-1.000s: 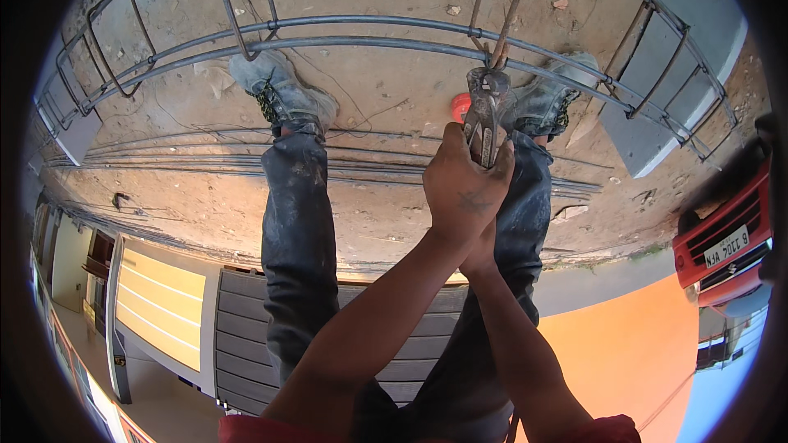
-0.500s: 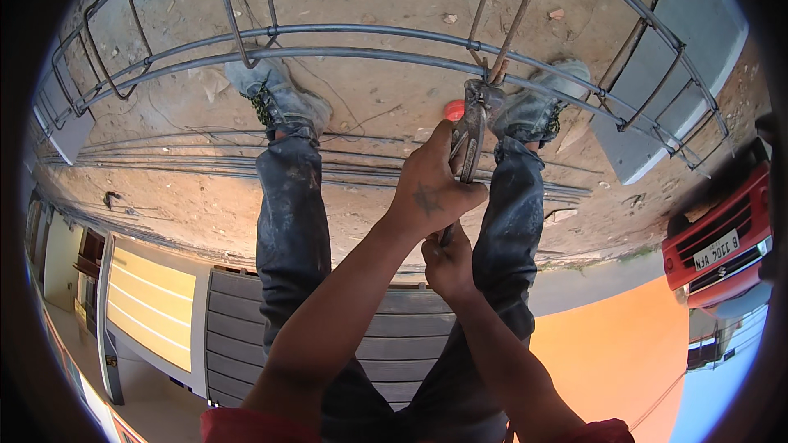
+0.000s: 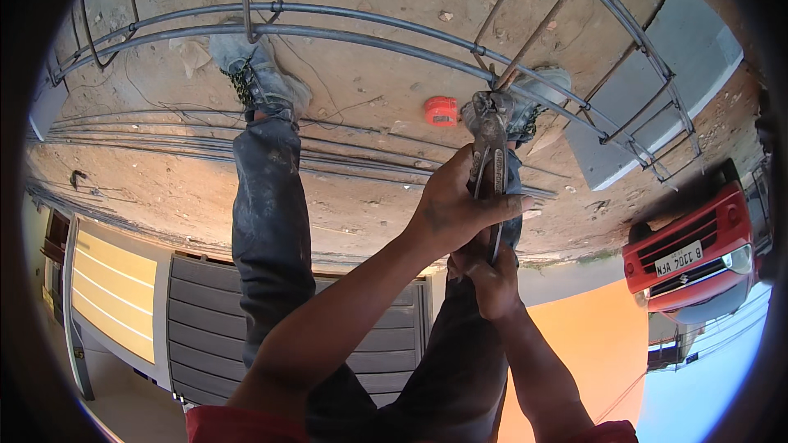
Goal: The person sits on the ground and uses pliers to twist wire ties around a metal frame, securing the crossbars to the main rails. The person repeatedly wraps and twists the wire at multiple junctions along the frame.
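My left hand is closed around the upper handles of a worn pair of pincers. Below it, my right hand grips the lower end of the handles. The pincers' jaws sit just under a joint of the rebar cage, where a rusty stirrup meets the lengthwise bars. Whether the jaws touch the joint or hold wire, I cannot tell. On the dirt to the left of the jaws is a red tape measure.
My shoes stand under the cage, one on each side. Several loose rebars lie across the ground behind it. A grey slab is under the cage's right end. A red car is parked at the right.
Both hands and the pincers have shifted right in view, and the handles stand more upright. The jaws are slightly lower from the joint. More of the tape measure shows.
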